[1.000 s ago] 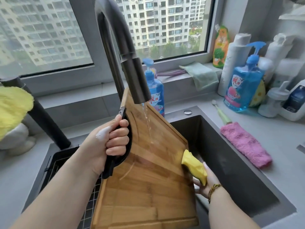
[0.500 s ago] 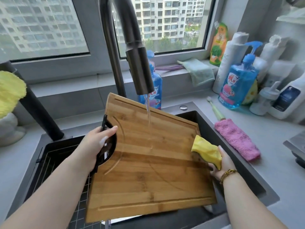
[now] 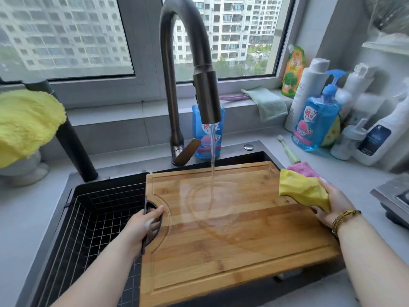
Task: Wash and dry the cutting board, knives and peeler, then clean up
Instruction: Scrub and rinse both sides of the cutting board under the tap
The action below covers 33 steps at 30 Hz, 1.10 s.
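The cutting board [image 3: 232, 229], which stood steeply on edge a second before and half tilted after that, had come down to lie nearly flat across the right part of the sink [image 3: 254, 155]. The left hand [image 3: 141, 224] had slid with it, and its grip was closed through the black-rimmed handle hole at the board's left edge. The right hand [image 3: 332, 204] had shifted up toward the board's far right corner; its grip was closed round a crumpled yellow rag [image 3: 298, 189] that touched the wood there. The tap [image 3: 177, 63] arched over the sink and its water [image 3: 213, 156] fell onto the far middle of the board, spreading in a thin sheet. A wire basket [image 3: 99, 218] filled the left part of the sink, just beside the board. On the bench at the right, a pink cloth [image 3: 303, 169] lay partly hidden behind the rag, with a blue soap bottle [image 3: 314, 127] and white bottles toward the far right corner; a fluffy yellow cloth [image 3: 24, 122] hung at the left edge. The board was pale striped bamboo with a groove round its rim, its face wet and glossy.
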Each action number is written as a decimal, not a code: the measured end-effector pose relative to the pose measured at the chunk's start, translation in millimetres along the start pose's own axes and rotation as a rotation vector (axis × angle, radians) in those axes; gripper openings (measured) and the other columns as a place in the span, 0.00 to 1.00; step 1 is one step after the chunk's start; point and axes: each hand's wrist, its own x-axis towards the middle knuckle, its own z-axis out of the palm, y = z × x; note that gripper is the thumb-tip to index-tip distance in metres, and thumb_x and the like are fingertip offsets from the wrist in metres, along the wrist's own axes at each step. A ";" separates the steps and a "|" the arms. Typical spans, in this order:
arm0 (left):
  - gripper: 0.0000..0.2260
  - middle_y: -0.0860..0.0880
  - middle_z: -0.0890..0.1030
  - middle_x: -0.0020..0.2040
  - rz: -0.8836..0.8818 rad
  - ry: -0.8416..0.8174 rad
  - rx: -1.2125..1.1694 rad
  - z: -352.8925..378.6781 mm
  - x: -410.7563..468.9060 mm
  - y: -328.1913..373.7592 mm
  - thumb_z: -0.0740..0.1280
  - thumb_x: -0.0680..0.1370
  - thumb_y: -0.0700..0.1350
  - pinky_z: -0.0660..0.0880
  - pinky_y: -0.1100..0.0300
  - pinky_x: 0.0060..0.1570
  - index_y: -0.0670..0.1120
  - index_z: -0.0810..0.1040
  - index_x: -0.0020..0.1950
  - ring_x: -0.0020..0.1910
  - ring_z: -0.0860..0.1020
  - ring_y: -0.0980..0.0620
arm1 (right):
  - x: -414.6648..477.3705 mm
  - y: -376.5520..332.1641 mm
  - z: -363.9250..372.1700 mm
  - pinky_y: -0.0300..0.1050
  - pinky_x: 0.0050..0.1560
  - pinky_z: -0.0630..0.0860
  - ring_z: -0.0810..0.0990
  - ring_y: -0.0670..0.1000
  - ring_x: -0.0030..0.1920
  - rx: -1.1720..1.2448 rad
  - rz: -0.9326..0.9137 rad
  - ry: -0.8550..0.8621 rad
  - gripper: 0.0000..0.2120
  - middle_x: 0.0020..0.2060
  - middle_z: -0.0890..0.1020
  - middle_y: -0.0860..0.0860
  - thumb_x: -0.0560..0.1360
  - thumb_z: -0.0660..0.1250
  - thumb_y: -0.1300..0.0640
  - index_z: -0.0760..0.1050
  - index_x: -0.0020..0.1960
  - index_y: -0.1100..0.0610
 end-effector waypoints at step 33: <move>0.09 0.46 0.73 0.33 0.053 0.226 0.133 -142.0 -3.8 -7.0 0.65 0.76 0.44 0.71 0.64 0.27 0.43 0.72 0.38 0.29 0.72 0.50 | -87.8 91.5 71.0 0.40 0.29 0.79 0.83 0.51 0.32 -0.346 0.284 -0.537 0.21 0.34 0.84 0.55 0.77 0.55 0.47 0.81 0.43 0.58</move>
